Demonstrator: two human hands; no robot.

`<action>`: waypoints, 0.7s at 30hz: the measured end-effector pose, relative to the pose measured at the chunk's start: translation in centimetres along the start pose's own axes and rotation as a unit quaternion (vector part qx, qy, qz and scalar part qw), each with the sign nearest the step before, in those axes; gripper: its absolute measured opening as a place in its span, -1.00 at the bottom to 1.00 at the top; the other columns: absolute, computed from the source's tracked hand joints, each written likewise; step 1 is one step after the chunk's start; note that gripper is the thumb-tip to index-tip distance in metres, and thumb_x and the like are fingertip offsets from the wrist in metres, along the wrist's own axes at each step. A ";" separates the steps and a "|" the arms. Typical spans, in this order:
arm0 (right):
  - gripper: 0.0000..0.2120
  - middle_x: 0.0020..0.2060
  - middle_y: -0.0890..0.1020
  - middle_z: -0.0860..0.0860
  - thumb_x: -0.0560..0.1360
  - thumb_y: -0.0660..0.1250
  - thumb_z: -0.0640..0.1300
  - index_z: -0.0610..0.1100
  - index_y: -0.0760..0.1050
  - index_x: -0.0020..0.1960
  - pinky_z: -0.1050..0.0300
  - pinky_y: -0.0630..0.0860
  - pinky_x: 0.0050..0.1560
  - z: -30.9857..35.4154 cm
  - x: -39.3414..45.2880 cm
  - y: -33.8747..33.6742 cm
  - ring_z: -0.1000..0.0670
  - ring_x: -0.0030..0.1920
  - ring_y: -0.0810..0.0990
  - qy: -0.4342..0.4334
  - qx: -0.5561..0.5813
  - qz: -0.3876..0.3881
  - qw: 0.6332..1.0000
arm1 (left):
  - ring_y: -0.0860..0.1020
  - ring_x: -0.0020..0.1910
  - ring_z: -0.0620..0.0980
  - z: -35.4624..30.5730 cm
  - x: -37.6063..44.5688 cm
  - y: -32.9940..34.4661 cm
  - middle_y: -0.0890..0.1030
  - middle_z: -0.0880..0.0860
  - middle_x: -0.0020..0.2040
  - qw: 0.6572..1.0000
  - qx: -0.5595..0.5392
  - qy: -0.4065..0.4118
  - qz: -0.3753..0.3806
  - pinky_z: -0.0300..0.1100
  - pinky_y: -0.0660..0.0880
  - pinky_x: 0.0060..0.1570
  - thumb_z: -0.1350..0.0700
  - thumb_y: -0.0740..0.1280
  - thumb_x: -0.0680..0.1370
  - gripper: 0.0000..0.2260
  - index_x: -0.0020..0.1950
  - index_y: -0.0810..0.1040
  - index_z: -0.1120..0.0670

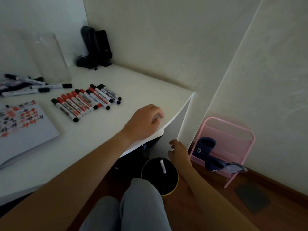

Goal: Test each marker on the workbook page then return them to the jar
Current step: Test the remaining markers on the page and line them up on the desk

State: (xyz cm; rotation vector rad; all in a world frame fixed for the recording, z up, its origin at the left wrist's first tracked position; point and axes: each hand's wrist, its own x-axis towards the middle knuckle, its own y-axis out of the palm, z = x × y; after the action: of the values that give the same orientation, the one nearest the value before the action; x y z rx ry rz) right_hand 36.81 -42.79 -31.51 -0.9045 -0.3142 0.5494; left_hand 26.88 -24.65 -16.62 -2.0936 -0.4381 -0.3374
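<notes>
A row of several red-capped and black-capped markers (pixel 86 101) lies on the white desk (pixel 141 87). More black markers (pixel 26 85) lie in a loose pile at the far left, in front of a clear glass jar (pixel 48 57). The open workbook (pixel 25 130), its page covered with red and black marks, sits at the left edge. My left hand (pixel 146 120) rests on the desk's right corner with its fingers curled and holds nothing. My right hand (pixel 179 151) hangs below the desk edge with its fingers apart, just above a black bin (pixel 173 185). A white marker (pixel 163 167) is inside the bin.
Black speakers (pixel 96 47) stand in the back corner of the desk. A pink wire rack (pixel 233 130) holding dark blue slippers stands on the wooden floor to the right. My grey-trousered knees are under the desk edge.
</notes>
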 end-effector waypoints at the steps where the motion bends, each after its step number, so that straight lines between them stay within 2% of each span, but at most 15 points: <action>1: -0.71 0.18 0.58 -0.13 0.58 0.31 -0.28 -0.17 0.49 0.29 0.14 0.50 0.02 0.3 -0.2 -0.5 -0.09 0.07 0.61 -0.012 0.006 -0.025 1.000 | 0.54 0.09 -0.13 0.0 0.0 0.0 0.58 -0.11 0.08 1.000 -0.002 0.000 -0.001 -0.10 0.50 0.17 0.20 0.25 0.52 -0.78 0.09 0.59 -0.01; 4: -0.82 0.08 0.61 -0.05 0.61 0.28 -0.23 -0.15 0.55 0.19 0.10 0.55 -0.11 2.0 -1.0 -2.9 -0.02 -0.08 0.61 -0.044 0.008 -0.154 0.987 | 0.55 0.08 -0.11 0.1 0.1 -0.1 0.59 -0.10 0.07 1.000 -0.006 -0.009 0.000 -0.07 0.51 0.15 0.20 0.23 0.50 -0.77 0.06 0.60 -0.01; 7: -0.89 -0.02 0.61 -0.02 0.60 0.29 -0.24 -0.16 0.55 0.10 0.15 0.48 -0.26 4.3 -1.1 -6.5 0.03 -0.20 0.57 -0.073 0.014 -0.279 0.958 | 0.57 0.02 -0.10 0.0 0.1 -0.4 0.59 -0.09 0.02 0.999 -0.011 -0.030 -0.014 -0.05 0.53 0.10 0.17 0.20 0.50 -0.77 0.00 0.62 -0.03; 9: -0.91 -0.07 0.60 -0.04 0.58 0.30 -0.26 -0.16 0.53 0.06 0.10 0.51 -0.31 6.3 -0.7 -8.6 0.01 -0.27 0.55 -0.119 0.015 -0.320 0.940 | 0.56 -0.03 -0.10 -0.2 0.1 -0.7 0.59 -0.08 0.00 0.999 0.003 -0.031 -0.027 -0.12 0.52 0.03 0.20 0.23 0.53 -0.79 -0.02 0.63 -0.01; 10: -0.91 -0.09 0.59 -0.03 0.57 0.30 -0.28 -0.17 0.53 0.05 0.09 0.51 -0.31 7.6 -0.5 -9.5 0.01 -0.29 0.53 -0.148 0.022 -0.327 0.933 | 0.54 -0.07 -0.12 -0.3 0.0 -1.1 0.58 -0.08 -0.01 0.999 0.017 -0.030 -0.033 -0.22 0.49 -0.03 0.21 0.23 0.55 -0.80 -0.02 0.63 0.00; 12: -0.90 -0.12 0.58 0.00 0.55 0.31 -0.30 -0.17 0.54 0.02 0.10 0.50 -0.31 10.6 0.2 -10.4 0.03 -0.31 0.50 -0.200 0.038 -0.318 0.926 | 0.47 -0.13 -0.17 -0.4 -0.5 -2.3 0.55 -0.09 -0.01 0.997 0.054 -0.034 -0.047 -0.42 0.34 -0.17 0.24 0.23 0.56 -0.79 -0.01 0.62 0.02; 13: -0.90 -0.13 0.58 0.01 0.54 0.31 -0.30 -0.16 0.54 0.01 0.09 0.50 -0.31 12.3 0.6 -10.3 0.03 -0.32 0.50 -0.218 0.042 -0.303 0.927 | 0.45 -0.15 -0.18 -0.2 -0.8 -3.1 0.54 -0.09 -0.02 0.995 0.071 -0.039 -0.060 -0.43 0.31 -0.21 0.24 0.23 0.56 -0.80 -0.01 0.62 0.02; 17: -0.89 -0.14 0.57 0.00 0.50 0.30 -0.28 -0.12 0.53 -0.02 0.03 0.49 -0.28 19.4 2.5 -7.4 -0.02 -0.31 0.49 -0.283 0.052 -0.223 0.932 | 0.51 -0.09 -0.10 2.4 -3.6 -7.6 0.57 -0.05 -0.06 0.982 0.129 -0.062 -0.126 -0.29 0.36 -0.12 0.26 0.27 0.54 -0.82 -0.05 0.62 0.03; 19: -0.91 -0.14 0.57 -0.01 0.51 0.30 -0.26 -0.12 0.52 -0.02 0.06 0.45 -0.25 23.1 3.4 -4.8 -0.02 -0.28 0.50 -0.310 0.062 -0.179 0.932 | 0.54 -0.09 -0.05 4.3 -5.5 -10.5 0.60 -0.03 -0.08 0.971 0.158 -0.075 -0.160 -0.21 0.43 -0.10 0.27 0.28 0.53 -0.83 -0.08 0.63 0.05; 21: -0.94 -0.12 0.57 -0.03 0.53 0.30 -0.23 -0.12 0.51 -0.02 0.13 0.40 -0.20 26.8 3.7 -2.1 -0.02 -0.23 0.50 -0.333 0.065 -0.142 0.930 | 0.49 -0.12 -0.08 5.9 -7.8 -13.6 0.57 -0.04 -0.12 0.958 0.182 -0.102 -0.196 -0.22 0.42 -0.13 0.25 0.27 0.54 -0.84 -0.12 0.59 0.04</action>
State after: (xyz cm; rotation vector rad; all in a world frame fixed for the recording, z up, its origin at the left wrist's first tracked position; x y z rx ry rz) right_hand 27.69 -24.12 -13.99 -0.5059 -0.9984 0.5876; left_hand 14.34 -14.27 -12.68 -1.6781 -0.9703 -0.2464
